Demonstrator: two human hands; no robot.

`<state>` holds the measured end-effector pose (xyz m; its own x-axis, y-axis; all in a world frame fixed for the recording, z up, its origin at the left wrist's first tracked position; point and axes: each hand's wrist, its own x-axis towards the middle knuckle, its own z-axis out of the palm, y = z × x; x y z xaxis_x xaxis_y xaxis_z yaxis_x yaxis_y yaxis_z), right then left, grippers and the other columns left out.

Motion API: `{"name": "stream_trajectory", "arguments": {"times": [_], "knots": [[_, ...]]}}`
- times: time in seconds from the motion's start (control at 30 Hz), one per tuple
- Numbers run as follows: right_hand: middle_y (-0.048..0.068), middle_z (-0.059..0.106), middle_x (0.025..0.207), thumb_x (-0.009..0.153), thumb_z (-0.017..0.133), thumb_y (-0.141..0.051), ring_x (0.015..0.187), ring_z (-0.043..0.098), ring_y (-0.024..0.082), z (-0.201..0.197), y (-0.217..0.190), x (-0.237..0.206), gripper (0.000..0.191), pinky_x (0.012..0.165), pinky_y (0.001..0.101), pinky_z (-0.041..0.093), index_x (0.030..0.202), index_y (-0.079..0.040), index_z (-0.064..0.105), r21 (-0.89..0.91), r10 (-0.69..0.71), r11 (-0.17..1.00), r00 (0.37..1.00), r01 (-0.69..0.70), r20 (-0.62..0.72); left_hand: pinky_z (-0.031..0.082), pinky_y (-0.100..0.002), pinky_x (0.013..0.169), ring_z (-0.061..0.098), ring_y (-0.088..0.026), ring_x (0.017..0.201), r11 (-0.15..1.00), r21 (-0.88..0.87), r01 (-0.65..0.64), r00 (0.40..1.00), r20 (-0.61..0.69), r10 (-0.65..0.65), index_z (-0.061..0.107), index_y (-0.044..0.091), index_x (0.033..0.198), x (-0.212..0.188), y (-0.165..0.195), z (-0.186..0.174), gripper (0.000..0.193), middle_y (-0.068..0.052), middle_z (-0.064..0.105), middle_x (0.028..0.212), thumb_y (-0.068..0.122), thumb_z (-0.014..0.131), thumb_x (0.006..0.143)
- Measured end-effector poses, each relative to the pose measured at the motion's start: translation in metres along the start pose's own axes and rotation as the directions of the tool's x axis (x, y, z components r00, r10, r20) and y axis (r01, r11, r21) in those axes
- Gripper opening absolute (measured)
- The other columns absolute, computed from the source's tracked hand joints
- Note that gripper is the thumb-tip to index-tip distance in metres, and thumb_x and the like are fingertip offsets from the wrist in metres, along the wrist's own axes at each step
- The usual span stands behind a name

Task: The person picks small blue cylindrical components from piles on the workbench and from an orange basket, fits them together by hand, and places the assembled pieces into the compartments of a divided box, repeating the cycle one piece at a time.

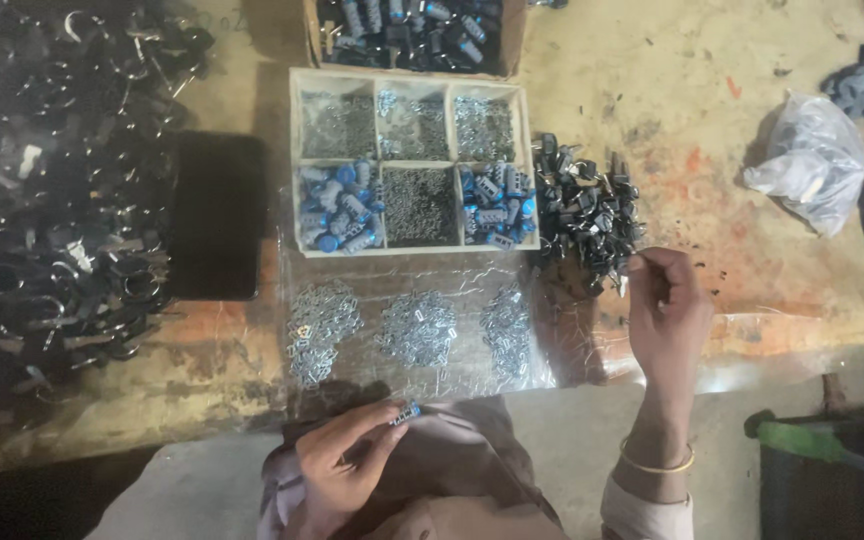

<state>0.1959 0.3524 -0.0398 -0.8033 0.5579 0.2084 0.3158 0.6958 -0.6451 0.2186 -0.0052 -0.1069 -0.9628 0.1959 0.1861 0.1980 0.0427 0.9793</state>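
Six compartments divide the pale tray [293, 160] at twelve o'clock; what fills its grey ones is too fine to make out. My left hand [344, 463] pinches a small blue-and-silver part [406, 412] in its fingers at six o'clock, over my lap. My right hand [666, 305] at three o'clock has fingers pressed together beside the dark pile of pieces [587, 208]; whether they hold anything is hidden. A crumpled plastic bag [810, 160] lies at two o'clock on the stained, dim worktop [652, 90].
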Motion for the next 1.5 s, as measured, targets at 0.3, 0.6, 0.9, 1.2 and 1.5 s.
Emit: {"name": "stream_trajectory", "arguments": {"times": [0.3,0.6,0.9,1.2,1.5], "knots": [[0.001,0.075,0.092,0.097,0.071,-0.007,0.069,0.055,0.000,0.041,-0.004,-0.011,0.009,0.057,0.0175,0.040,0.097,-0.003,0.064,0.342,-0.028,0.938,0.972,-0.055,0.234,0.064,-0.023,0.068,0.081,-0.015,0.085,0.997,0.003,0.080,0.997,-0.005,-0.080,0.076,-0.001,0.104,0.000,-0.004,0.001,0.025,-0.013,0.081,0.103,-0.004,0.082,0.080],[0.006,0.076,0.103,0.089,0.081,-0.016,0.070,0.070,0.022,0.066,-0.072,-0.018,0.020,0.060,0.0329,0.053,0.107,-0.008,0.074,-0.083,-0.387,0.906,0.891,0.416,0.239,0.060,-0.022,0.060,0.079,-0.013,0.079,0.991,0.041,0.127,0.992,-0.014,-0.126,0.077,0.000,0.104,0.001,-0.001,-0.001,0.025,-0.013,0.082,0.101,-0.003,0.083,0.080],[0.004,0.073,0.106,0.091,0.080,-0.014,0.083,0.072,0.022,0.069,-0.079,-0.019,0.016,0.069,0.0343,0.054,0.106,-0.010,0.078,-0.149,-0.463,0.860,0.869,0.487,0.173,0.062,-0.020,0.058,0.079,-0.014,0.085,0.992,-0.089,0.091,0.996,0.005,-0.091,0.073,-0.001,0.109,-0.001,-0.001,-0.001,0.028,-0.014,0.079,0.107,-0.006,0.079,0.082],[0.007,0.068,0.098,0.083,0.086,-0.019,0.097,0.063,0.028,0.056,-0.095,-0.052,0.017,0.084,0.0413,0.048,0.090,-0.011,0.072,0.024,-0.443,0.892,0.863,0.451,0.242,0.063,-0.022,0.065,0.078,-0.011,0.081,0.992,-0.001,0.128,0.991,-0.036,-0.128,0.073,0.000,0.109,-0.001,0.004,-0.009,0.025,-0.012,0.080,0.103,-0.003,0.080,0.085],[0.015,0.047,0.147,0.083,0.078,-0.040,0.138,0.034,0.043,0.091,-0.146,-0.086,0.047,0.108,0.0612,0.028,0.125,-0.020,0.074,0.030,-0.561,0.786,0.692,0.617,0.454,0.059,-0.023,0.060,0.077,-0.010,0.077,0.935,0.112,0.336,0.938,-0.128,-0.322,0.073,0.001,0.108,-0.001,0.026,-0.043,0.025,-0.010,0.081,0.102,0.002,0.080,0.083]]}}
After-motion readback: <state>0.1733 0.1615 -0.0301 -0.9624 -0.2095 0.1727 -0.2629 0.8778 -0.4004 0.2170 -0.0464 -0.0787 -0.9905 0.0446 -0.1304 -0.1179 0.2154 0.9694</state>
